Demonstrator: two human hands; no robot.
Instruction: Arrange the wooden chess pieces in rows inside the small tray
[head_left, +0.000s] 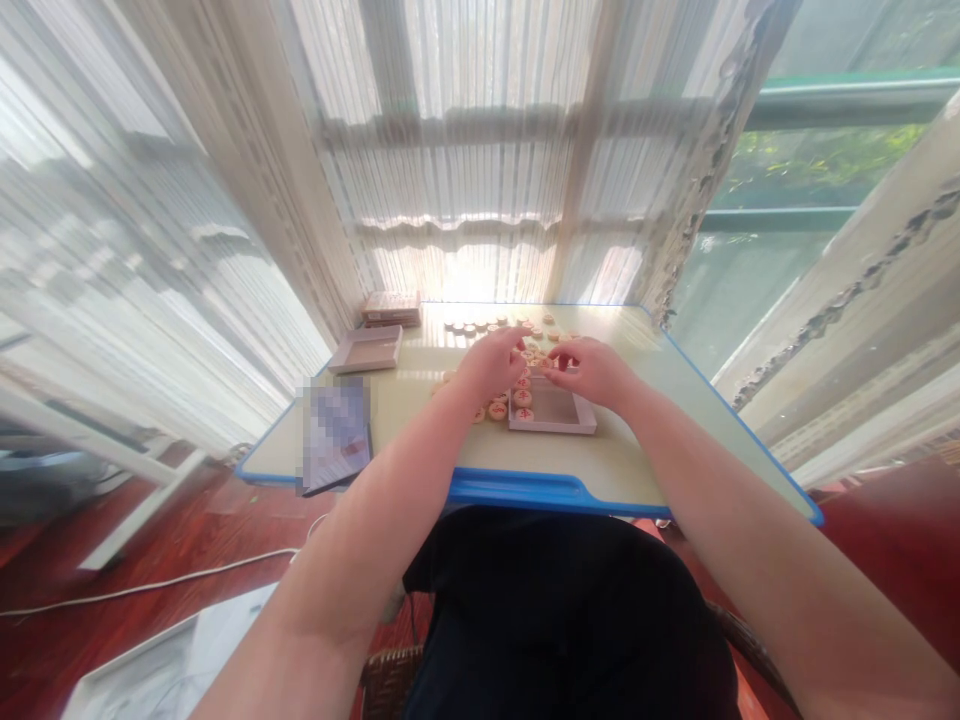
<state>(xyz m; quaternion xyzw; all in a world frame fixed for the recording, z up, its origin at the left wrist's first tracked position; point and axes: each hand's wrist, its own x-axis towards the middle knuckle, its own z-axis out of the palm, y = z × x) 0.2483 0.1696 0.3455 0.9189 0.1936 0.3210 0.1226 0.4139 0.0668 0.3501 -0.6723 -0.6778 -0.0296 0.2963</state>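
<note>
A shallow open box [553, 427] lies on the table before me. Along its left side runs a column of round Chinese chess pieces [523, 398] with red characters. Over the box's far left part reaches my left hand [491, 362], its index finger stretched forward and the thumb apart from it. My right hand [596, 368] is at the far right part of the box, thumb and fingers curled towards pieces there; whatever is between its fingertips is too small to make out. More loose pieces [496, 411] lie left of the box, partly behind my left forearm.
Several more pieces [470, 329] are spread at the table's far side. An open box lid [367, 350] and a stacked flat box [391, 307] stand at the back left. A blurred dark-edged flat object [337, 435] lies front left. Blue edging [517, 488] rims the table [705, 430].
</note>
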